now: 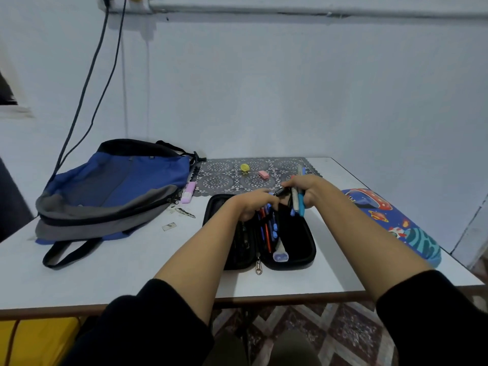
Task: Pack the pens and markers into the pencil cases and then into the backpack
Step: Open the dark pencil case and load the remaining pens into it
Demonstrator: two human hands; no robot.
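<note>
Right hand (303, 188) clutches a bundle of pens (298, 200) just above the open black pencil case (295, 241). Beside it, left hand (253, 204) curls its fingers onto the packed pens (267, 231) (whether it grips one, I cannot tell). Backpack (113, 186) lies well left of both hands, blue pencil case (390, 223) to the right.

Two bare forearms in view; black long sleeves (163, 310) pushed up near the elbows on both arms; left hand (253, 204) and right hand (306, 186) ungloved; no rings or watch seen.

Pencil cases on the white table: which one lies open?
The black zip pencil case, unfolded flat with pens showing inside; the blue pencil case printed with rockets and planets, to its right, is closed.
</note>
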